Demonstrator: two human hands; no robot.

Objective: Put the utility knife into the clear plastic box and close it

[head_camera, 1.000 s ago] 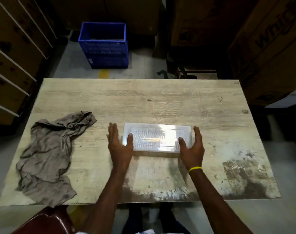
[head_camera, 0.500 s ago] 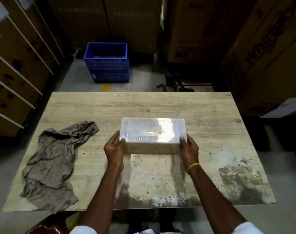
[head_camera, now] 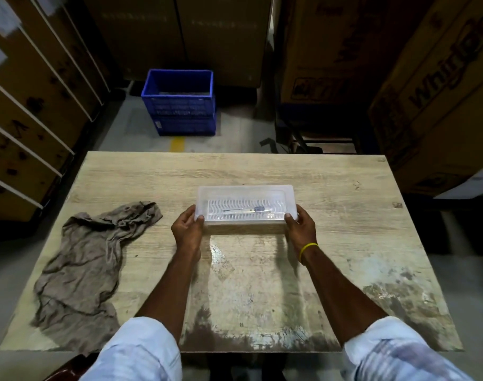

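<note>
Your left hand (head_camera: 186, 229) has a closed grip on the left end of the clear plastic box (head_camera: 245, 206), thumb on top of the lid at the near-left corner and fingers curled under the end. Your right hand (head_camera: 301, 229) does the same at the right end, thumb pressed on the lid's near-right corner, fingers wrapped around the side. A yellow band (head_camera: 307, 250) circles your right wrist.

The box lies lengthwise, parallel to the far edge of the worktop (head_camera: 345, 188), about midway between its left and right edges and somewhat nearer the far edge than the near one. Its lid is on. Whether the box rests on the worktop or is lifted just off it, you cannot tell from this angle.

The utility knife (head_camera: 247, 210) is inside the box, seen through the lid, lying lengthwise along the ribbed floor with a dark slider toward its right end.

A crumpled brown cloth (head_camera: 89, 259) lies along the left edge of the worktop, well apart from the box. A blue crate (head_camera: 180, 105) stands on the floor beyond the far edge.
</note>
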